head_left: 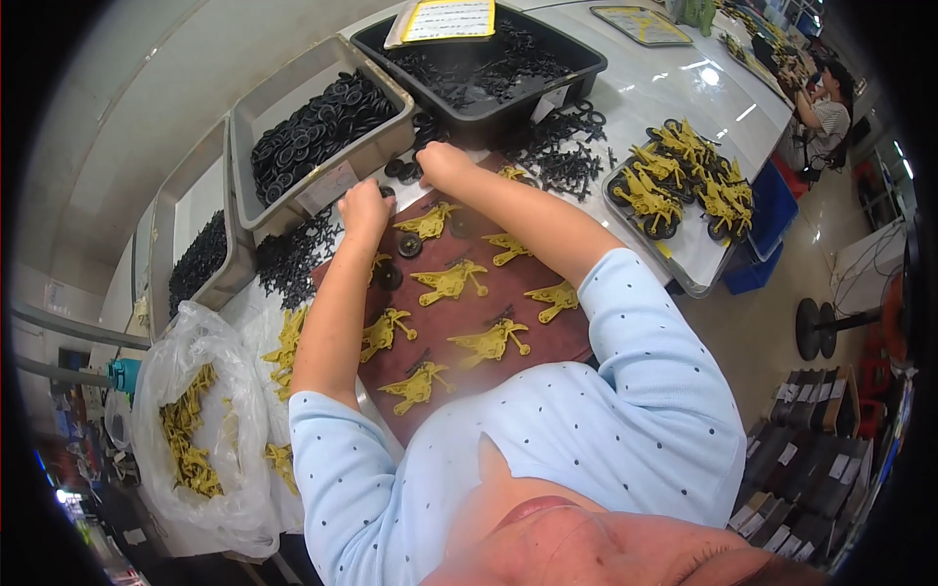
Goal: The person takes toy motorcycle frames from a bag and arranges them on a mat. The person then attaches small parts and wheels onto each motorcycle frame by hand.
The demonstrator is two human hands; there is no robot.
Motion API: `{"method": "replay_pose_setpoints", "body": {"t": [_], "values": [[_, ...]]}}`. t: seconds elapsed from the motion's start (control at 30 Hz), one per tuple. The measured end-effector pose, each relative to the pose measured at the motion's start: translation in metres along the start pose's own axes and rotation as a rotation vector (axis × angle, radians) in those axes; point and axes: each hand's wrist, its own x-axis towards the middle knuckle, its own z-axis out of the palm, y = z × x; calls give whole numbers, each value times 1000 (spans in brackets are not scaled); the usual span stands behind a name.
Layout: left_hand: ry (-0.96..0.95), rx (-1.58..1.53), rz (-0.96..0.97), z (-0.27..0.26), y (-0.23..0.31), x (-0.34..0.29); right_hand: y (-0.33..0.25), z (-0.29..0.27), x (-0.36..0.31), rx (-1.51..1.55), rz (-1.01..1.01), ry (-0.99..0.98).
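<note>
Both arms reach to the far edge of a reddish-brown mat (445, 337). My left hand (365, 209) is closed, with a small black wheel (388, 189) at its fingertips. Close to its right, my right hand (446, 164) is closed too, fingers down by black wheels (401, 170) lying in front of the grey bin; what it pinches is hidden. Yellow plastic toy motorcycle bodies (451, 281) lie in rows on the mat, thin black parts beside some. Loose black wheels (409, 244) lie among them, nearer my left forearm.
A grey bin (391, 132) holds black wheels; a black bin (586, 73) and another grey bin (234, 264) hold small black parts. Small black parts (562, 156) lie loose. At right, a tray (699, 283) carries assembled motorcycles. A plastic bag (249, 391) of yellow bodies stands left. A person (831, 117) sits farther off.
</note>
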Motion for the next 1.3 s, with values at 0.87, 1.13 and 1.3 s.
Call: {"method": "replay_pose_setpoints", "body": {"t": [0.87, 1.13, 1.3], "values": [[50, -224, 591, -27, 120, -134, 35, -115, -221, 520, 556, -276], [84, -263, 633, -28, 118, -137, 32, -114, -223, 406, 494, -287], [96, -272, 604, -26, 117, -135, 36, -108, -223, 355, 478, -262]]}}
